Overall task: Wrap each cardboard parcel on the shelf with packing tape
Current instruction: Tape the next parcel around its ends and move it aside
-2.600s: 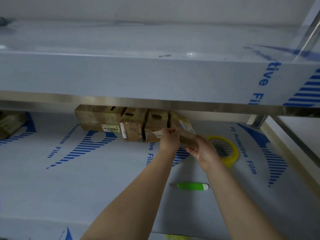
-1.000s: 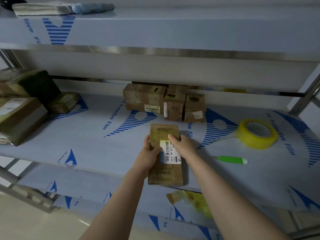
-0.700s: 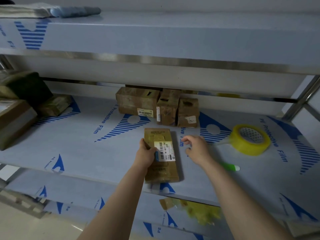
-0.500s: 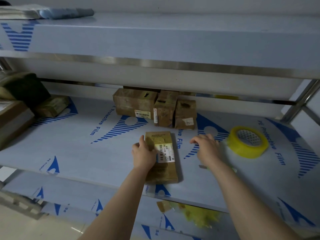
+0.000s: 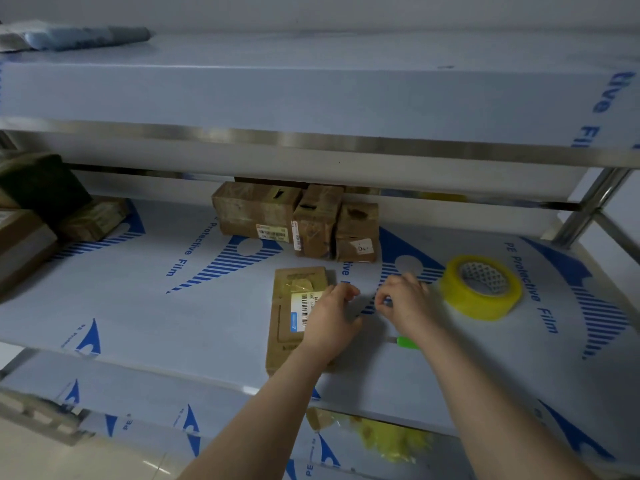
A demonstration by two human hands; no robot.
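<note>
A flat cardboard parcel with a white barcode label lies lengthwise on the middle shelf, its near end close to the shelf's front edge. The shelf is covered in blue-printed protective film.

The left hand lies over the right half of this parcel. Its fingers are bent and drawn together just past the parcel's right edge, and it is not clear whether they have hold of anything.

The right hand is just right of the parcel, close to the left hand but apart from it. Its fingers are curled and the fingertips meet in a pinch. If something thin is held there, it is too small to make out.

A roll of yellow packing tape lies flat on the shelf farther right of the parcel, just beyond the right hand. A green-handled tool pokes out from under the right forearm, near the parcel's right side.

Behind the parcel, against the back of the shelf, three taped cardboard boxes stand side by side, touching: a wide one, a narrow one and a small one. Far left of the parcel, at the shelf's end, sit more wrapped parcels.

On the shelf below the parcel lies a crumpled yellow wad. On the top shelf, up and to the left, is a blue bundle.
</note>
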